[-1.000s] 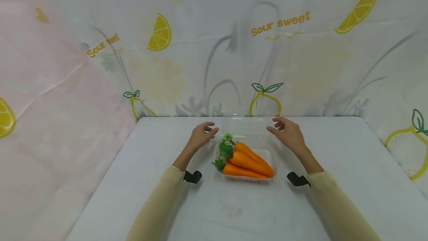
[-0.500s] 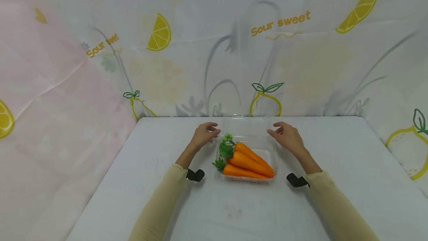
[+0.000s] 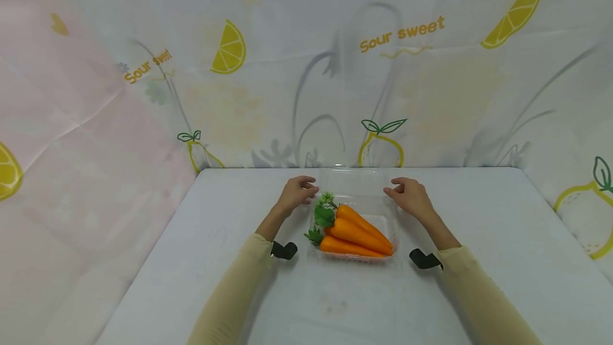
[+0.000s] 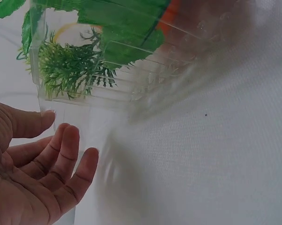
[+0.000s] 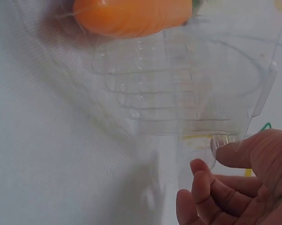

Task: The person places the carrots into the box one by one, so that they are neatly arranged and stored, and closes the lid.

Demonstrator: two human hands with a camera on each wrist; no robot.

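Observation:
A clear plastic clamshell box (image 3: 390, 217) stands on the white table, its lid (image 3: 354, 181) folded back at the far side. Several orange carrots (image 3: 356, 231) with green tops (image 3: 324, 214) lie inside. My left hand (image 3: 298, 194) is by the lid's left edge; in the left wrist view its thumb (image 4: 35, 123) comes up to the clear edge, fingers loosely bent with a gap between. My right hand (image 3: 409, 196) is at the lid's right edge; in the right wrist view its thumb (image 5: 234, 154) shows through the plastic and its bent fingertips lie opposite, pinching the edge.
The white table (image 3: 215, 238) reaches back to a hanging cloth (image 3: 287, 95) printed with lemons. Black wrist straps (image 3: 284, 251) with cameras sit at the ends of both sleeves.
My left hand has moved slightly right, up to the lid's left edge. The right hand has drawn down a little, its thumb and forefinger closer together. Box and carrots have stayed in place.

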